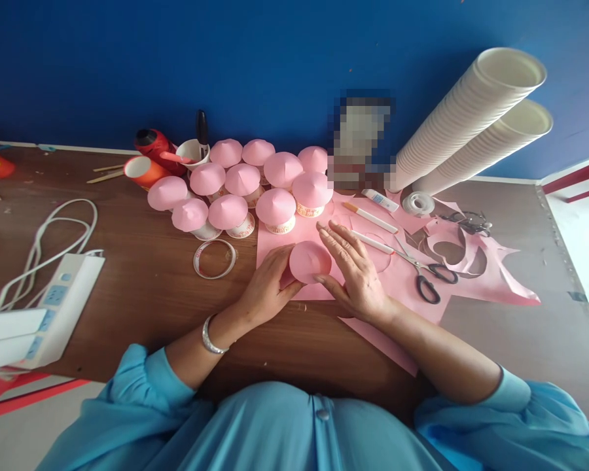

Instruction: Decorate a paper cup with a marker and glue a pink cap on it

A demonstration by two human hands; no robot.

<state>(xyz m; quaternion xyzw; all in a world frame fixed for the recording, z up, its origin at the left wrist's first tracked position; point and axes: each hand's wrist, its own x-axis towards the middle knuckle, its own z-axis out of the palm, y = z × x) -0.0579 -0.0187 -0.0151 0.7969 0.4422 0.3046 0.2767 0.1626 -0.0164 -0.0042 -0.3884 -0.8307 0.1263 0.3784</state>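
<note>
A small pink paper cone (309, 260) sits on a pink paper sheet (285, 239) between both hands. My left hand (265, 291) curls its fingers round the cone's left side. My right hand (356, 271) presses the cone's right edge with its thumb, the other fingers stretched out flat over the sheet. Behind them stands a cluster of several cut cup bases topped with pink cones (240, 186).
Black-handled scissors (425, 271), two white pens (370, 218), a glue tube (380, 199), a tape roll (419, 204) and pink offcuts (476, 261) lie at the right. Two long cup stacks (471, 124) lean on the blue wall. A cut cup ring (214, 258), power strip (53, 307) and orange cup (142, 171) are at the left.
</note>
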